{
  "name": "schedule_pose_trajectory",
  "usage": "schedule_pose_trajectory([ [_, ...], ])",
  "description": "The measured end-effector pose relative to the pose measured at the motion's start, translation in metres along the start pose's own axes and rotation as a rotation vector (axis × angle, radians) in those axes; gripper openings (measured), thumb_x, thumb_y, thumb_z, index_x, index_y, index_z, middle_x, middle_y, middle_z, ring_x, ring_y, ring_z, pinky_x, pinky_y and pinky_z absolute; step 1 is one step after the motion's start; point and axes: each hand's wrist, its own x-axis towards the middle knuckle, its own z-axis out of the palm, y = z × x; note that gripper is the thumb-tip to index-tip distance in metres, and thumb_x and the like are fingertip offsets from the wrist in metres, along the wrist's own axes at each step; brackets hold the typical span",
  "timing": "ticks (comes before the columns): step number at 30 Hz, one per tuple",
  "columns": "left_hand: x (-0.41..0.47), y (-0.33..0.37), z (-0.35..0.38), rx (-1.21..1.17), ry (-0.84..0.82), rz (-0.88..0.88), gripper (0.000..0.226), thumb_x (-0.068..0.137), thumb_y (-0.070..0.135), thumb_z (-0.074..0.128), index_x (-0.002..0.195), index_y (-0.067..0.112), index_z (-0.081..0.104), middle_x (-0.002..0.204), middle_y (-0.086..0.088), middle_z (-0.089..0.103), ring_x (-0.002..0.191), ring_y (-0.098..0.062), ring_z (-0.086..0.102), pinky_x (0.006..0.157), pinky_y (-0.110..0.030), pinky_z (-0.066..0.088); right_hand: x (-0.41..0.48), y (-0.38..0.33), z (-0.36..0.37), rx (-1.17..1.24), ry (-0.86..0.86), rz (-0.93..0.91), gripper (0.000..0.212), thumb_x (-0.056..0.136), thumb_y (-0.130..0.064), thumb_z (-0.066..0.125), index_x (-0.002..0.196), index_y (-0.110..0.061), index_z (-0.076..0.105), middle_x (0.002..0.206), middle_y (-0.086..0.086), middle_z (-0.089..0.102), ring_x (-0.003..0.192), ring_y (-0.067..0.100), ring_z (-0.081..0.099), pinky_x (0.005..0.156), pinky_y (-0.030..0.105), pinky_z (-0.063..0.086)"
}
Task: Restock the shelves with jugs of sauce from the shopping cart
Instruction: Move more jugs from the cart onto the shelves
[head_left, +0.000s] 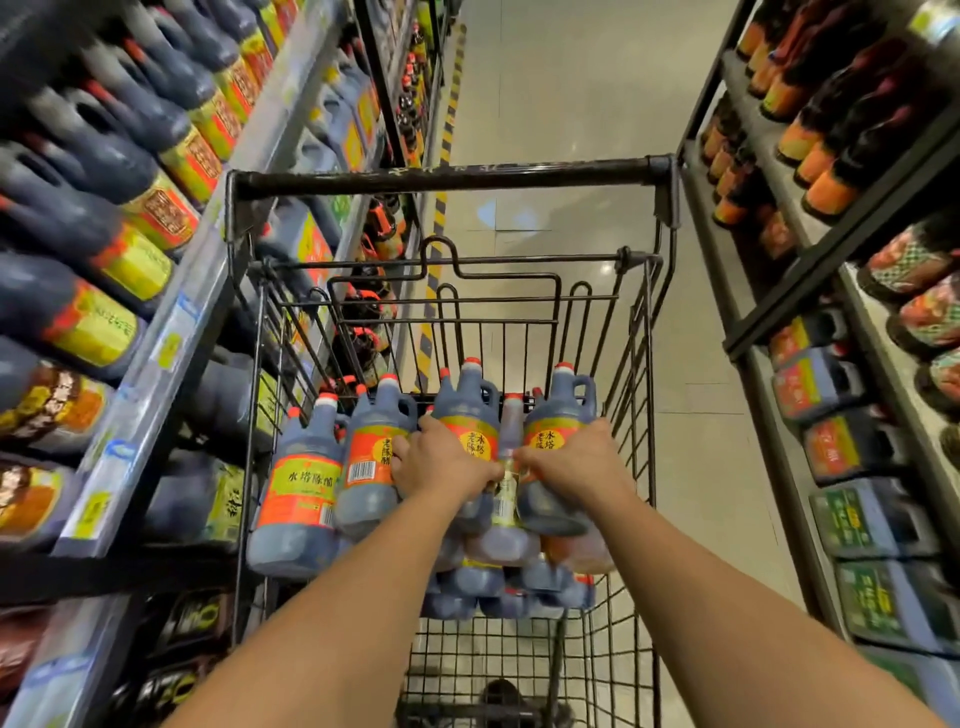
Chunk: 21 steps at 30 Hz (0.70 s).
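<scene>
L hand (441, 465) grasps middle jug (470, 410), R hand (574, 462) grasps end jug (563, 410) by right wall of cart (644, 364). One apiece, prob. to carry two per trip to shelves (171, 338).

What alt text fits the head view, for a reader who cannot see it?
Two bare hands reach into a wire shopping cart: the left hand grips one dark sauce jug, the right hand a second jug beside it. Stocked shelves line both sides.

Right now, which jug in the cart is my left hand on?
The third jug from the left, yellow circle label under your left hand; your right hand holds the rightmost jug.
</scene>
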Motion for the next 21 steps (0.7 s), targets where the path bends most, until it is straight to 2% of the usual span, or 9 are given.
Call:
schedule_pose_trajectory([
  [3,-0.006,-0.004,0.0,-0.092,0.035,-0.015,0.101,0.059,0.058,0.081,0.136,0.014,0.033,0.129,-0.01,0.049,0.126,-0.032,0.039,0.099,-0.046,0.043,-0.007,0.002,-0.006,0.059,-0.021,-0.015,0.129,0.026,-0.068,0.068,0.134,-0.014,0.024,0.119,0.01,0.055,0.1,0.03,0.062,0.082,0.049,0.056],
  [8,-0.023,-0.015,-0.007,-0.412,0.066,0.019,0.113,0.037,0.058,0.082,0.134,0.027,0.036,0.116,-0.003,0.058,0.106,-0.029,0.057,0.087,-0.048,0.053,-0.022,0.012,-0.016,0.18,0.005,-0.116,0.085,0.06,-0.039,0.085,0.12,-0.015,0.031,0.099,0.005,0.058,0.084,0.022,0.064,0.077,0.044,0.057],
  [10,-0.037,-0.023,-0.013,-0.537,0.078,0.043,0.113,0.036,0.053,0.084,0.136,0.031,0.034,0.113,0.002,0.059,0.099,-0.025,0.06,0.085,-0.044,0.054,-0.031,0.016,-0.019,0.223,0.006,-0.181,0.084,0.061,-0.032,0.086,0.123,-0.015,0.031,0.096,0.001,0.058,0.083,0.02,0.063,0.078,0.044,0.057],
  [12,-0.054,-0.033,-0.022,-0.625,0.1,0.083,0.11,0.044,0.04,0.089,0.138,0.03,0.032,0.115,0.004,0.058,0.099,-0.022,0.059,0.085,-0.041,0.053,-0.045,0.015,-0.023,0.257,0.024,-0.261,0.088,0.06,-0.026,0.088,0.126,-0.015,0.031,0.096,-0.001,0.057,0.083,0.018,0.064,0.078,0.045,0.057],
  [14,-0.072,-0.045,-0.032,-0.691,0.127,0.135,0.108,0.047,0.033,0.09,0.138,0.03,0.032,0.117,0.005,0.058,0.1,-0.019,0.059,0.086,-0.039,0.052,-0.061,0.012,-0.028,0.263,0.041,-0.344,0.088,0.06,-0.024,0.088,0.127,-0.017,0.031,0.095,-0.006,0.055,0.082,0.012,0.062,0.072,0.037,0.056],
  [16,-0.093,-0.059,-0.045,-0.771,0.172,0.191,0.107,0.043,0.033,0.09,0.136,0.03,0.035,0.116,0.008,0.059,0.099,-0.013,0.06,0.084,-0.035,0.052,-0.082,0.007,-0.032,0.25,0.057,-0.43,0.079,0.061,-0.021,0.088,0.118,-0.023,0.034,0.094,-0.009,0.055,0.08,0.008,0.061,0.064,0.025,0.052],
  [18,-0.117,-0.075,-0.061,-0.848,0.219,0.229,0.103,0.045,0.026,0.092,0.133,0.028,0.039,0.115,0.008,0.061,0.097,-0.009,0.061,0.079,-0.027,0.05,-0.108,-0.001,-0.034,0.225,0.088,-0.524,0.076,0.054,-0.026,0.089,0.112,-0.027,0.041,0.092,-0.007,0.061,0.08,0.013,0.065,0.063,0.027,0.054],
  [20,-0.14,-0.094,-0.078,-0.896,0.262,0.264,0.099,0.046,0.021,0.092,0.131,0.029,0.041,0.115,0.008,0.061,0.097,-0.009,0.062,0.078,-0.027,0.049,-0.135,-0.009,-0.034,0.21,0.072,-0.596,0.088,0.05,-0.034,0.088,0.123,-0.029,0.04,0.096,-0.008,0.063,0.083,0.013,0.066,0.068,0.032,0.056],
  [21,-0.154,-0.103,-0.088,-0.916,0.281,0.28,0.099,0.046,0.022,0.092,0.13,0.03,0.041,0.115,0.01,0.061,0.097,-0.007,0.062,0.077,-0.027,0.05,-0.153,-0.016,-0.034,0.235,0.048,-0.634,0.092,0.052,-0.031,0.089,0.128,-0.027,0.038,0.098,-0.009,0.062,0.084,0.009,0.065,0.068,0.029,0.055],
])
